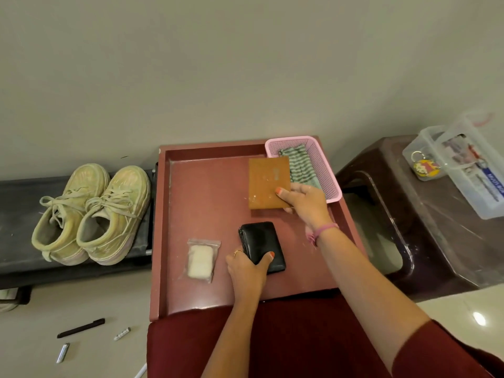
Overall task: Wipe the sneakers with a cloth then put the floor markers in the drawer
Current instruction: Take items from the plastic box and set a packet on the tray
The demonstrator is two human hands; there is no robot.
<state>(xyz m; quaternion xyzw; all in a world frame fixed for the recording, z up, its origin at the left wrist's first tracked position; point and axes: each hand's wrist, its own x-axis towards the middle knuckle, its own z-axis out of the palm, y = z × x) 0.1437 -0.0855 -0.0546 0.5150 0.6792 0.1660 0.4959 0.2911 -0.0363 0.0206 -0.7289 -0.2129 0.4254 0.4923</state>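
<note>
From my head view, I'd clear the brown card [268, 182] aside, then take the striped cloth [301, 166] from the pink basket [324, 159]. My right hand [305, 201] reaches forward, fingers pinching the card's near corner just beside the basket. My left hand [249, 268] curls round the black wallet [261, 245], nearer me. The sneakers [91, 214] sit well left of the basket; the floor markers [81, 327] lie on the floor.

an open red drawer [163, 214] holds a black wallet [266, 241], bagged white block [200, 261], brown card [267, 184] and pink basket [321, 162].
</note>
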